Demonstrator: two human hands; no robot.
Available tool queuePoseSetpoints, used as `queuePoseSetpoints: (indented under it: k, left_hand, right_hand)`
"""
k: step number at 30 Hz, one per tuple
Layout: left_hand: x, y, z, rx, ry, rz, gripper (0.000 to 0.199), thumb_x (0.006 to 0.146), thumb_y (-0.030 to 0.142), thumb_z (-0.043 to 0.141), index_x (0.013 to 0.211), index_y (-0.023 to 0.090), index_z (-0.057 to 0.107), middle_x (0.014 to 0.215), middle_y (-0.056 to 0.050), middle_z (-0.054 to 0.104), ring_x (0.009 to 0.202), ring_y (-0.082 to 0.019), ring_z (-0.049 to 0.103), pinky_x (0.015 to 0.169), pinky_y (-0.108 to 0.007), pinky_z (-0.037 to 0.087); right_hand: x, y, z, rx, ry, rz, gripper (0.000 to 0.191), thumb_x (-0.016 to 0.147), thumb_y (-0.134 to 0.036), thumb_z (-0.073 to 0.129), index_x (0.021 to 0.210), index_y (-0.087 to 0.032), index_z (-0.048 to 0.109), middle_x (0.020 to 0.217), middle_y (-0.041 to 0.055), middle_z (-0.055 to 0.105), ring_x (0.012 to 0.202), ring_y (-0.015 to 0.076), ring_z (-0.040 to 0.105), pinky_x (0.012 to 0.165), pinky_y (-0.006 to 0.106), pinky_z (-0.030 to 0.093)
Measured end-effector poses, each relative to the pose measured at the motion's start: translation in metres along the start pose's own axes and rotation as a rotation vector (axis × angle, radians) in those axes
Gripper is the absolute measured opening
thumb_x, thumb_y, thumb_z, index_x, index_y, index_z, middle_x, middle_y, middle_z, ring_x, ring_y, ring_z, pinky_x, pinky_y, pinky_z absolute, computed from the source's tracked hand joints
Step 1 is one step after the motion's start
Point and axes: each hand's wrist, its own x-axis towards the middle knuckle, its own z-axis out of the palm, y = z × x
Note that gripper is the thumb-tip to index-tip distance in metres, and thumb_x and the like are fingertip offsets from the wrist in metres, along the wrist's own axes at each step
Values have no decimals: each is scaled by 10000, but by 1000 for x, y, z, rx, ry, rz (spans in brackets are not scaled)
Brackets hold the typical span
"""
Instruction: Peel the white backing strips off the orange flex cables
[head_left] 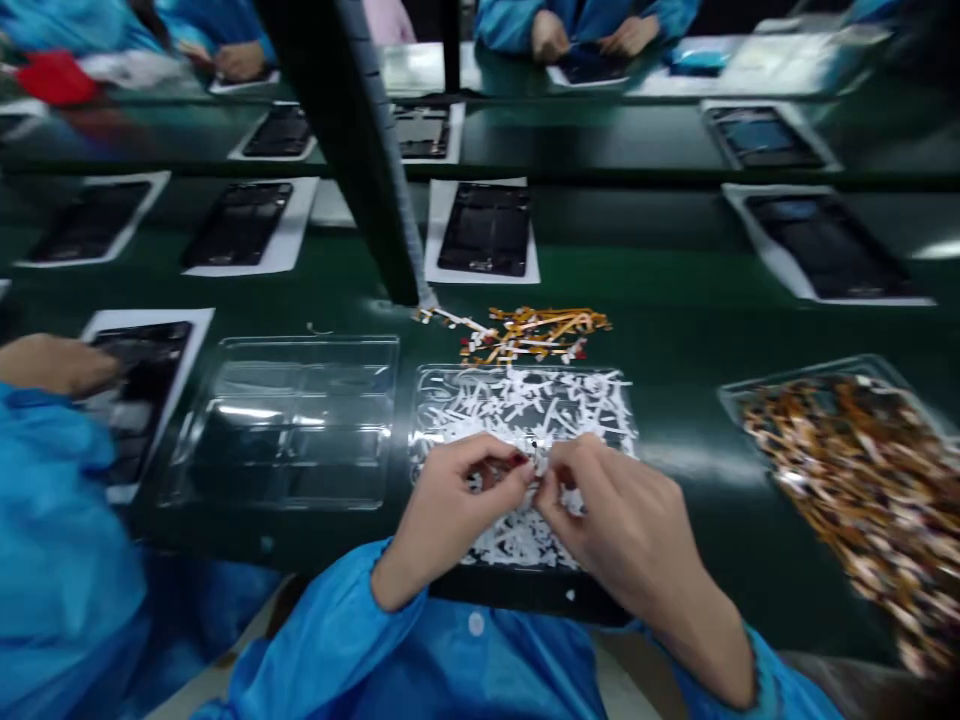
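Note:
My left hand [469, 500] and my right hand [615, 510] meet fingertip to fingertip over a clear plastic tray [417, 425] full of white paper-like strips [517, 540]. Both are closed in a pinch. Something small with a dark tip shows between them, too tiny and blurred to name. Just behind the tray lies a loose pile of orange-brown flex cables [540, 330] with white parts.
A second clear tray [300, 430] lies to the left, and a tray heaped with flex cables [855, 480] to the right. Tablet-like units [486, 230] rest on white sheets behind. A dark post [360, 150] slants down. A co-worker's hand [64, 365] is at the left; others sit opposite.

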Motion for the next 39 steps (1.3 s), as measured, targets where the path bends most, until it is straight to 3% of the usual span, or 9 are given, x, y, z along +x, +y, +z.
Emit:
queuePoseSetpoints:
  k: [4, 8, 19, 22, 26, 31, 35, 39]
  left_hand:
    - [-2, 2, 3, 123, 107, 160, 53, 864, 194, 692, 821, 171, 713, 767, -22, 699, 647, -111, 596, 595, -224, 486]
    - [-5, 3, 3, 189, 107, 239, 38, 865, 169, 683, 864, 183, 719, 797, -21, 707, 681, -123, 613, 636, -249, 515]
    - [-4, 3, 2, 242, 62, 277, 65, 844, 117, 662, 844, 174, 694, 795, -14, 690, 683, -115, 596, 652, -246, 486]
    - [-3, 1, 4, 210, 69, 226, 52, 833, 142, 679, 803, 184, 676, 759, -1, 666, 660, -113, 571, 627, -246, 465]
    - [2, -5, 12, 12, 94, 45, 138, 823, 196, 699, 727, 181, 603, 686, 16, 615, 607, -100, 536, 572, -223, 452]
    - [7, -10, 14, -54, 158, -14, 128, 870, 276, 714, 808, 169, 682, 752, -12, 660, 671, -117, 598, 620, -235, 501]
    - [6, -7, 5, -169, -19, -134, 207, 935, 348, 676, 911, 163, 767, 749, -19, 685, 599, -95, 598, 577, -221, 510]
    - [4, -5, 2, -271, -80, -191, 252, 892, 406, 736, 842, 165, 791, 839, -31, 703, 467, -40, 501, 426, -187, 438]
  right_hand:
    - [0, 6, -2, 194, -21, 58, 92, 968, -172, 540, 879, -197, 536, 725, -16, 587, 607, 121, 589, 599, 272, 416]
    - [0, 7, -5, 327, -47, 130, 25, 973, -191, 591, 994, -192, 577, 832, 0, 633, 692, 113, 627, 663, 247, 470]
    - [0, 7, 1, 211, -42, 41, 40, 978, -168, 570, 952, -194, 556, 850, 12, 636, 707, 124, 610, 641, 266, 440]
    - [-1, 3, 6, 76, -12, 20, 76, 969, -148, 549, 915, -201, 536, 805, 6, 617, 662, 129, 590, 612, 279, 415]
    - [-3, -5, 13, -45, 44, -1, 89, 956, -145, 559, 895, -198, 520, 754, 4, 591, 598, 130, 555, 566, 285, 386]
    - [-6, 2, 1, 196, -76, 69, 107, 989, -190, 511, 883, -199, 523, 735, -17, 552, 584, 103, 572, 552, 253, 410]
    - [-7, 14, -10, 134, -53, -7, 26, 985, -203, 606, 996, -184, 620, 781, -2, 632, 634, 126, 607, 609, 284, 431]
    - [-4, 13, -8, -15, 21, -177, 241, 915, -156, 715, 1139, -117, 636, 897, 67, 725, 745, 188, 674, 696, 337, 481]
